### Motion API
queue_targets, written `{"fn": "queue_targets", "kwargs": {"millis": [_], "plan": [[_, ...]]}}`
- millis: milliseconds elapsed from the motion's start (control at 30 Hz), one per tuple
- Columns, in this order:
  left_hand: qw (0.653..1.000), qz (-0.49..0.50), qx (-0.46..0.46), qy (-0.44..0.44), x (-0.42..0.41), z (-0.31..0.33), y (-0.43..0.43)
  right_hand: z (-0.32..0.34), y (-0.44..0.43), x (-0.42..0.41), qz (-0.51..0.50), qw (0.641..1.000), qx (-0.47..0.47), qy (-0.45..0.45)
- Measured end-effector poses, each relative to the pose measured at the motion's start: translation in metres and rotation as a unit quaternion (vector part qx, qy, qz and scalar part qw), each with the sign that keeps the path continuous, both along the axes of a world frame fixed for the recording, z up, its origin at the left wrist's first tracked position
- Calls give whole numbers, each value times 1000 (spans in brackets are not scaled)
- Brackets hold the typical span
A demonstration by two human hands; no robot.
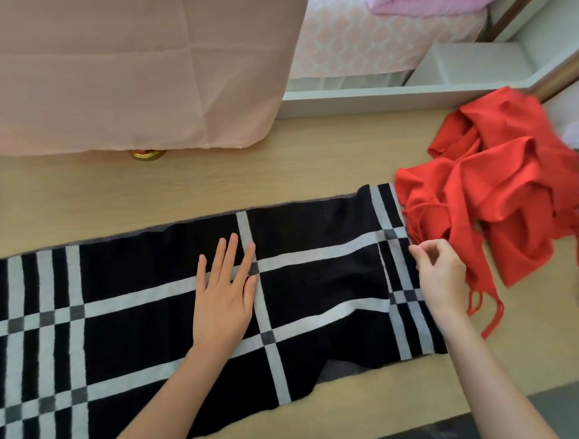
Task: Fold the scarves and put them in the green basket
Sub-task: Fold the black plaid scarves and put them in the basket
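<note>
From the head camera, we see the black plaid scarf (pixel 159 313) spread flat across the wooden table (pixel 278 166). Our left hand (pixel 223 300) presses it, palm flat and released; our right hand (pixel 440 272) pinches its 3 o'clock edge. The red scarf (pixel 501 188) lies crumpled at 2 o'clock.

Both forearms are bare right up to where they leave view, with no sleeves or cuffs showing. The left hand (pixel 222 298) and right hand (pixel 440 277) carry no rings, watch, bracelet or gloves. Fingers are slim, nails short and unpainted.
</note>
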State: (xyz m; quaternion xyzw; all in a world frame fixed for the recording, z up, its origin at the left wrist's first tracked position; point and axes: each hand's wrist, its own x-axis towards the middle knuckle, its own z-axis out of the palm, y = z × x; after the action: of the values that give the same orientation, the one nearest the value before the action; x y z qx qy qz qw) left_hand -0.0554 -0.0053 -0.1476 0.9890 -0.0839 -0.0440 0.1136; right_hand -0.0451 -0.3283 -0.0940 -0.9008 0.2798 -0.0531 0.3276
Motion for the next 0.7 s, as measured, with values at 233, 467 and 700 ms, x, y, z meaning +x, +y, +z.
{"fn": "queue_targets", "kwargs": {"millis": [233, 467, 700], "plan": [[1000, -16, 12, -15, 0, -4, 0, 2, 11, 20, 41, 999, -22, -24], [999, -22, -10, -32, -8, 6, -20, -6, 21, -65, 49, 998, -26, 5], [999, -31, 5, -13, -34, -3, -29, -39, 33, -110, 47, 992, -110, -44]]}}
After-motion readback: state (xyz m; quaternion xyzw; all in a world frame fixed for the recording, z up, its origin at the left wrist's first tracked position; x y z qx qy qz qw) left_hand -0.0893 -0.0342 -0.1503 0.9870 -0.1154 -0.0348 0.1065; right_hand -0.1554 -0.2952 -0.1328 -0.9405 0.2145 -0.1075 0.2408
